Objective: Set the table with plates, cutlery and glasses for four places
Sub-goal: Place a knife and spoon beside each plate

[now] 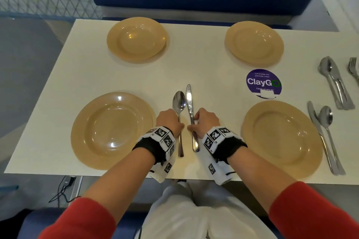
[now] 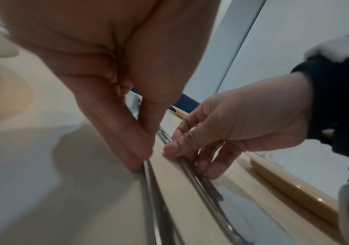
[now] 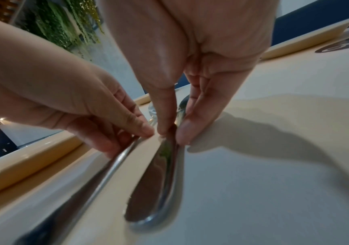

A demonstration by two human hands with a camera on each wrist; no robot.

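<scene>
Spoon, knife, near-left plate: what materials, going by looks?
Spoon and knife: polished metal, probably stainless steel, given mirror-like reflections. Near-left plate: glossy tan, uniform colour with soft highlights; plastic, melamine or glazed ceramic, can't tell which.

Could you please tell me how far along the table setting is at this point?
Done: four plates are out, and the near right plate has a knife and spoon beside it. In hand: the left hand pinches a spoon and the right hand a knife, beside the near left plate. Left: both far places, forks, glasses; spare cutlery waits far right.
</scene>
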